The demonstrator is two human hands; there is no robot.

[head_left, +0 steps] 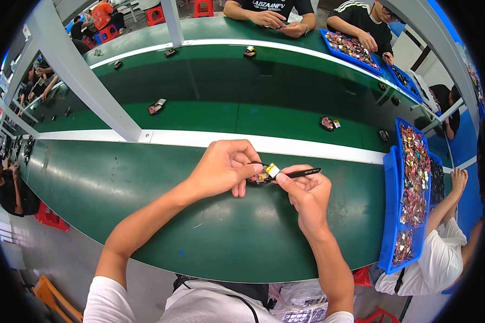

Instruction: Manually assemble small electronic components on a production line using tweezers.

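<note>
My left hand [224, 168] is closed on a small black plastic housing [260, 178] with reddish parts inside, held above the green table. A small battery-like block with a yellow and white wrapping [272, 170] sits at the housing's right side, by my right fingertips. My right hand [309, 192] is closed around black tweezers [305, 173], which slant outward to the right. Its thumb presses near the block. Fingers hide part of the housing, and I cannot tell whether the block is inside it.
Blue trays [392, 202] heaped with small wired parts stand at the table's right. Beyond a white rail [210, 141], a green conveyor belt [199, 116] carries several similar housings. A grey post [86, 64] rises at left. Co-workers sit across and at both sides.
</note>
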